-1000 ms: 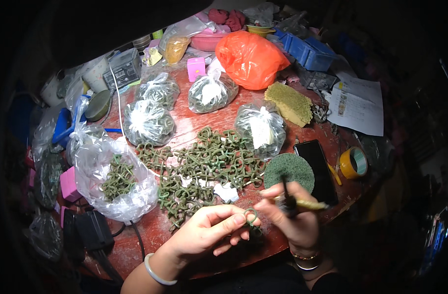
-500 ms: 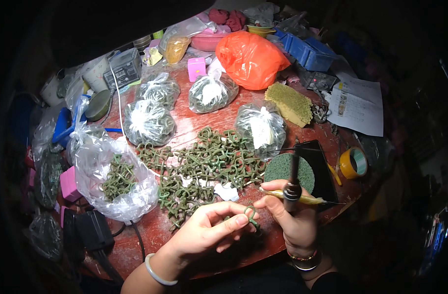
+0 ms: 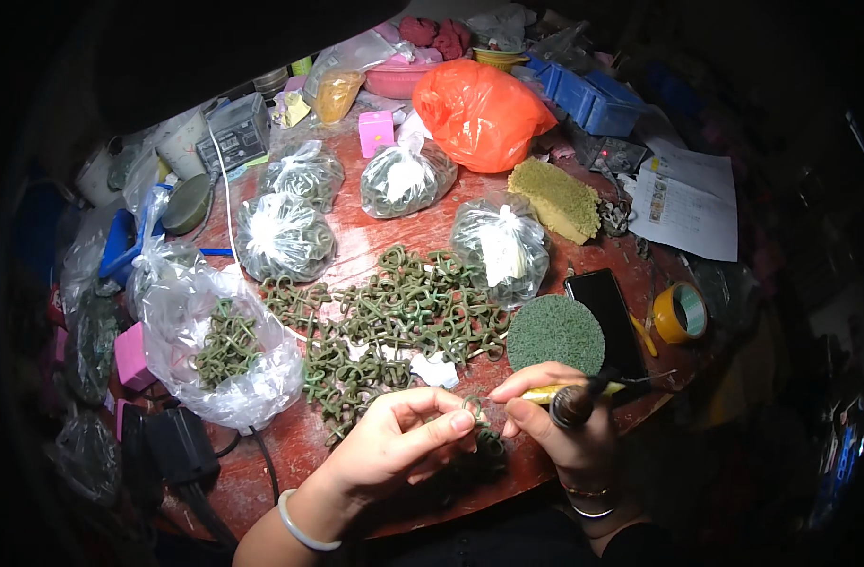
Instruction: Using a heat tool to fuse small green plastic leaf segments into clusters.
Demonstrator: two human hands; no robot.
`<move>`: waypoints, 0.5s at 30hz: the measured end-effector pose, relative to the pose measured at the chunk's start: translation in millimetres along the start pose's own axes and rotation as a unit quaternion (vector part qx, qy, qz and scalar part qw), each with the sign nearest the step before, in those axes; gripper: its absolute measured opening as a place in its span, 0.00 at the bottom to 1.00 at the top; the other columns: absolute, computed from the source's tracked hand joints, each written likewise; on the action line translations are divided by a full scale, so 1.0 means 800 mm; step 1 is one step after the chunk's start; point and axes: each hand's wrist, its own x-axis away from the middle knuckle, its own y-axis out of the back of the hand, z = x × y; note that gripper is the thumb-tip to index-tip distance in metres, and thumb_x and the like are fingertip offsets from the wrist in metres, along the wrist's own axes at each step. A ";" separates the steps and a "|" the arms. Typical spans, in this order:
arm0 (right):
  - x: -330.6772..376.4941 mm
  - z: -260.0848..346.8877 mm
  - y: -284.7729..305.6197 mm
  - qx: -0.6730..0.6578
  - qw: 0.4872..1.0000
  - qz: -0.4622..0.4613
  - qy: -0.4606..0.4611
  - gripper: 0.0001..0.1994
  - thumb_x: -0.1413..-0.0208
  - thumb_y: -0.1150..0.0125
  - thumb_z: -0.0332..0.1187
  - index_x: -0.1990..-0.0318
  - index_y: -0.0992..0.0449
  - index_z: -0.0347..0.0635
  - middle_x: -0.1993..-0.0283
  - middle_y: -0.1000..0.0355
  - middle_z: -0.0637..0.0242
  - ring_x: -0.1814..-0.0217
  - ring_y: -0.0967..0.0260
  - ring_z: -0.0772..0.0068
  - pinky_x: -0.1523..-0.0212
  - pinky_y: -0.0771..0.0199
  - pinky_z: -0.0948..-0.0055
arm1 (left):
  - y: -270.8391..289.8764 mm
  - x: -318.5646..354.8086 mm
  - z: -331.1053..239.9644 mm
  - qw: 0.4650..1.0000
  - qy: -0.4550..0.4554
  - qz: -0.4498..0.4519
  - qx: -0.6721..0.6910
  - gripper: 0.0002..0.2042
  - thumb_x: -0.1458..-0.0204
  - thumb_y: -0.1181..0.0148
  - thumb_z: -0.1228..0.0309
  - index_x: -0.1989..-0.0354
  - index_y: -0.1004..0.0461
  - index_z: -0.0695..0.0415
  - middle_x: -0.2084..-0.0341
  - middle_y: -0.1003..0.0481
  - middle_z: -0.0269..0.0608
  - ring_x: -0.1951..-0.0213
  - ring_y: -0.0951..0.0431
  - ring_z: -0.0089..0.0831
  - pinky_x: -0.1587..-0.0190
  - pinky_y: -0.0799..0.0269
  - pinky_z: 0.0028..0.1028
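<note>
Left hand (image 3: 399, 444) pinched a green ring (image 3: 476, 413) while right hand (image 3: 555, 425) gripped a dark-handled tool (image 3: 576, 401) above the red table (image 3: 375, 241).

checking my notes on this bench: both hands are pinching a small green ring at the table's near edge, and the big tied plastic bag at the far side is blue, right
Not quite. In the head view the big tied plastic bag is orange, not blue. The rest holds: the left hand and right hand pinch a small green ring at the near edge of the table.
</note>
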 end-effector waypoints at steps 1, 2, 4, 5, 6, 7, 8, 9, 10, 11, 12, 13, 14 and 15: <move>0.002 0.000 -0.001 0.012 1.000 -0.026 -0.007 0.05 0.45 0.41 0.22 0.62 0.25 0.32 0.68 0.26 0.64 0.71 0.30 0.81 0.70 0.29 0.80 | 0.000 0.000 0.000 1.000 -0.004 -0.003 -0.007 0.11 0.43 0.42 0.65 0.59 0.25 0.60 0.75 0.25 0.32 0.82 0.35 0.12 0.84 0.43 0.14; 0.003 0.000 -0.001 0.024 0.998 -0.053 -0.014 0.04 0.45 0.41 0.22 0.63 0.24 0.31 0.69 0.26 0.65 0.73 0.31 0.82 0.70 0.29 0.80 | -0.001 -0.001 -0.001 1.000 -0.007 -0.007 -0.014 0.11 0.44 0.41 0.66 0.59 0.25 0.60 0.75 0.25 0.32 0.82 0.35 0.12 0.84 0.44 0.14; 0.003 0.014 -0.002 0.012 0.995 -0.083 -0.062 0.05 0.44 0.41 0.25 0.67 0.23 0.31 0.79 0.30 0.68 0.81 0.34 0.82 0.76 0.34 0.83 | -0.004 0.002 -0.006 1.000 -0.015 -0.005 -0.011 0.11 0.44 0.40 0.67 0.58 0.25 0.60 0.75 0.25 0.32 0.82 0.35 0.12 0.84 0.44 0.14; 0.003 0.011 0.000 -0.015 0.992 -0.107 -0.063 0.07 0.45 0.42 0.27 0.69 0.25 0.30 0.80 0.30 0.66 0.83 0.37 0.83 0.80 0.38 0.85 | -0.005 0.003 -0.007 1.000 -0.022 -0.001 -0.008 0.11 0.45 0.40 0.68 0.58 0.25 0.60 0.75 0.25 0.32 0.83 0.35 0.12 0.84 0.44 0.14; 0.005 0.009 0.003 -0.041 0.988 -0.131 -0.064 0.09 0.45 0.43 0.29 0.71 0.27 0.29 0.80 0.31 0.65 0.86 0.40 0.84 0.84 0.43 0.87 | -0.003 0.003 -0.006 1.000 -0.022 -0.001 -0.007 0.11 0.45 0.40 0.68 0.58 0.25 0.60 0.75 0.25 0.32 0.83 0.35 0.12 0.84 0.44 0.14; 0.006 0.006 0.005 -0.062 0.987 -0.136 -0.066 0.10 0.43 0.44 0.31 0.69 0.28 0.29 0.82 0.33 0.66 0.87 0.41 0.85 0.86 0.48 0.88 | -0.001 0.003 -0.005 0.999 -0.033 -0.009 0.005 0.11 0.45 0.40 0.68 0.57 0.25 0.60 0.75 0.25 0.32 0.83 0.35 0.12 0.84 0.44 0.14; 0.006 0.006 0.005 -0.062 0.987 -0.136 -0.066 0.10 0.43 0.44 0.31 0.69 0.28 0.29 0.82 0.33 0.66 0.87 0.41 0.85 0.86 0.48 0.88 | 0.000 0.002 -0.003 0.999 -0.043 -0.016 0.017 0.11 0.45 0.40 0.69 0.56 0.25 0.60 0.75 0.24 0.32 0.83 0.36 0.12 0.84 0.44 0.14; 0.007 0.005 0.005 -0.035 0.986 -0.157 -0.043 0.10 0.42 0.45 0.31 0.68 0.28 0.29 0.82 0.34 0.66 0.87 0.43 0.86 0.86 0.50 0.88 | -0.001 0.001 -0.003 0.999 -0.043 -0.013 0.024 0.11 0.44 0.41 0.68 0.56 0.25 0.60 0.73 0.24 0.34 0.81 0.35 0.13 0.84 0.43 0.14; 0.007 0.004 0.006 -0.009 0.984 -0.178 -0.020 0.10 0.42 0.45 0.31 0.66 0.29 0.30 0.82 0.34 0.67 0.87 0.44 0.87 0.87 0.53 0.87 | -0.001 0.000 -0.003 0.999 -0.042 -0.013 0.023 0.11 0.44 0.41 0.68 0.56 0.25 0.60 0.73 0.24 0.34 0.81 0.35 0.13 0.84 0.43 0.14; 0.008 0.000 0.009 0.010 0.986 -0.165 0.002 0.09 0.42 0.44 0.31 0.64 0.29 0.31 0.81 0.33 0.66 0.88 0.46 0.88 0.87 0.56 0.87 | -0.001 -0.001 -0.002 0.998 -0.045 -0.009 0.030 0.11 0.43 0.42 0.68 0.56 0.25 0.60 0.72 0.24 0.36 0.80 0.35 0.13 0.84 0.43 0.14; 0.008 0.000 0.008 0.010 0.986 -0.167 0.003 0.09 0.42 0.44 0.31 0.64 0.29 0.31 0.81 0.33 0.66 0.88 0.46 0.88 0.87 0.56 0.87 | -0.001 -0.002 -0.001 0.998 -0.047 -0.004 0.036 0.11 0.42 0.44 0.67 0.56 0.25 0.61 0.71 0.24 0.38 0.79 0.34 0.14 0.84 0.43 0.14; 0.008 0.001 0.006 0.029 0.986 -0.165 -0.009 0.08 0.41 0.44 0.30 0.62 0.28 0.32 0.80 0.31 0.67 0.82 0.39 0.85 0.82 0.48 0.86 | 0.001 -0.003 -0.001 0.998 -0.046 -0.003 0.035 0.11 0.42 0.44 0.67 0.56 0.25 0.61 0.71 0.24 0.38 0.79 0.34 0.14 0.84 0.43 0.14; 0.008 0.001 0.004 0.048 0.985 -0.164 -0.021 0.07 0.41 0.43 0.29 0.61 0.27 0.33 0.79 0.29 0.68 0.76 0.32 0.83 0.76 0.39 0.85 | 0.005 -0.002 0.000 0.998 -0.047 0.007 0.041 0.11 0.41 0.45 0.67 0.55 0.26 0.61 0.70 0.24 0.39 0.78 0.34 0.14 0.84 0.42 0.13; 0.009 0.002 0.002 0.001 0.985 -0.170 -0.038 0.09 0.45 0.39 0.25 0.58 0.28 0.33 0.73 0.26 0.66 0.69 0.27 0.80 0.68 0.31 0.83 | 0.006 -0.003 0.000 0.998 -0.049 0.018 0.048 0.12 0.40 0.47 0.66 0.55 0.26 0.61 0.70 0.24 0.40 0.77 0.34 0.14 0.83 0.42 0.13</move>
